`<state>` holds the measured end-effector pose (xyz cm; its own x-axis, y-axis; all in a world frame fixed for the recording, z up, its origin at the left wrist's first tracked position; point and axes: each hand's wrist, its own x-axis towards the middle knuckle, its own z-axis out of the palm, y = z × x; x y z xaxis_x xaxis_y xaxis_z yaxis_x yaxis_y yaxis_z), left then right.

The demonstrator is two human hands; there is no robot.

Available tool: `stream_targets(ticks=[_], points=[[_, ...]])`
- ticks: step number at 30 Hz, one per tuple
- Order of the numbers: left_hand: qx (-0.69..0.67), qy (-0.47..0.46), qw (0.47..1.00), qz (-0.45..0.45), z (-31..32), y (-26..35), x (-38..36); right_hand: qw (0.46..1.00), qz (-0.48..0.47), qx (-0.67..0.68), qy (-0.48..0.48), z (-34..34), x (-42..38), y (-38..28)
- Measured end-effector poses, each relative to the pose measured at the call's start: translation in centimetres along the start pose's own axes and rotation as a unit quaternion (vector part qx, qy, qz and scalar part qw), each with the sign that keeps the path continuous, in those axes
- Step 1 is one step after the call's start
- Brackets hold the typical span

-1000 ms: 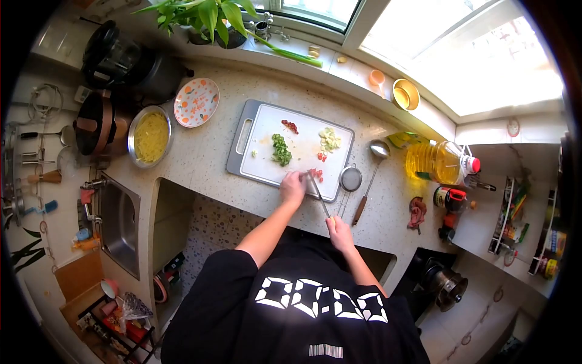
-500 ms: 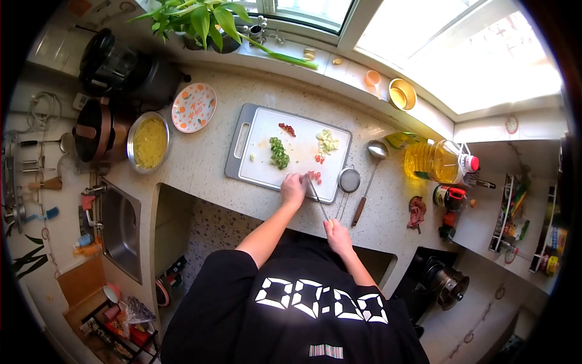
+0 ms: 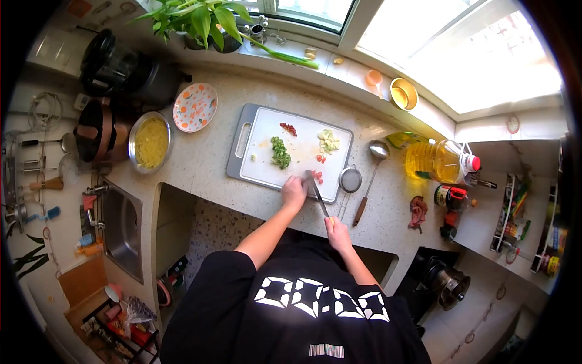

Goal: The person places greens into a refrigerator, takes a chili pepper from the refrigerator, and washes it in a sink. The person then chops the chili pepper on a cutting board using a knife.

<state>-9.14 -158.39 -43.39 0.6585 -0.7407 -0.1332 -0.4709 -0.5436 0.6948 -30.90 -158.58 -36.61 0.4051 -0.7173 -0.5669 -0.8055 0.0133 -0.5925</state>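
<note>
My right hand (image 3: pixel 337 233) is closed around the handle of a kitchen knife (image 3: pixel 317 195), whose blade reaches onto the near right part of the cutting board (image 3: pixel 242 167). My left hand (image 3: pixel 294 192) rests at the board's near edge beside the blade, fingers bent together; what they hold is hidden. Small red-pink pieces (image 3: pixel 318 176) lie just right of the blade. Farther up the board are a pile of chopped greens (image 3: pixel 280 153), dark red bits (image 3: pixel 288 128) and pale chopped pieces (image 3: pixel 328 141).
Right of the board lie a small strainer (image 3: pixel 350 180) and a ladle (image 3: pixel 370 179). Beyond them stand an oil bottle (image 3: pixel 439 161) and a reddish cloth-like item (image 3: pixel 418 212). At left are a bowl of yellow shreds (image 3: pixel 150 142), a patterned plate (image 3: pixel 194 107) and a sink (image 3: pixel 124 233).
The knife blade has turned so that more of its broad side shows. Both hands stay almost where they were, and the food piles look the same.
</note>
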Motion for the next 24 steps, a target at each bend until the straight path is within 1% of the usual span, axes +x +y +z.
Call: stream_targets(ticks=[8, 12, 15, 17, 21, 24], points=[[-0.019, 0.008, 1.0, -0.006, 0.3, -0.1, 0.6, 0.999, -0.011, -0.026, 0.016, -0.1, 0.0, -0.9], [0.018, 0.006, 1.0, 0.005, 1.0, -0.4, 0.6, 0.998, -0.005, -0.051, 0.023, -0.3, -0.2, -1.4], [0.033, 0.003, 0.999, 0.01, 1.3, -0.8, 0.5, 0.998, 0.019, -0.067, 0.007, -0.5, 0.3, -1.2], [0.031, -0.007, 0.999, 0.005, 1.0, -0.7, 0.4, 0.999, 0.01, -0.041, 0.008, -0.6, 0.6, -0.8], [0.01, 0.011, 1.0, -0.01, 0.3, -0.2, 0.1, 0.999, -0.021, 0.024, 0.002, -0.5, 1.0, 0.0], [-0.003, 0.014, 1.0, -0.021, 0.5, -0.4, 0.0, 0.999, -0.027, 0.047, -0.001, -0.8, 0.6, 0.1]])
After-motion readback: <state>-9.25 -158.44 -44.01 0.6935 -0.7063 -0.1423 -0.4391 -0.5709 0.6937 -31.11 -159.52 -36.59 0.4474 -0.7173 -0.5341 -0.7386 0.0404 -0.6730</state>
